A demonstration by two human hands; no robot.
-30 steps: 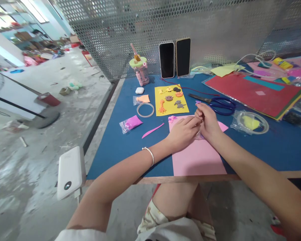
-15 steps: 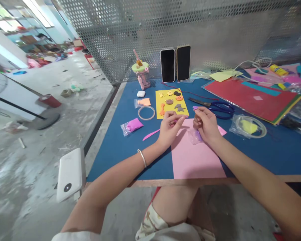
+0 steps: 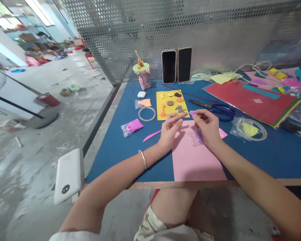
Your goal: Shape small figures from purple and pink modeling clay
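Observation:
My right hand [image 3: 208, 126] pinches a small lumpy purple clay piece [image 3: 192, 112], shaped like a flower, between thumb and fingertips. Close by on the left is my left hand [image 3: 171, 129], its index finger pointing toward that piece and its other fingers curled in. A bit of pink shows at the left palm, but I cannot make out what it is. Below my right hand, a clear bag with purple clay [image 3: 197, 138] lies on a pink sheet [image 3: 197, 164]. Beyond my hands is a yellow card [image 3: 159, 100] bearing several small clay animals.
A pink modelling knife [image 3: 152, 135] and bagged magenta clay [image 3: 134, 126] lie left. Blue-handled scissors [image 3: 223, 112] and a bagged ring [image 3: 262, 134] are right, before red sheets [image 3: 256, 100]. Two phones [image 3: 169, 67] and a pink cup [image 3: 144, 80] stand behind.
My right hand has moved the purple piece slightly left and down, closer to my left index fingertip. The piece now shows more fully. My left hand has barely shifted.

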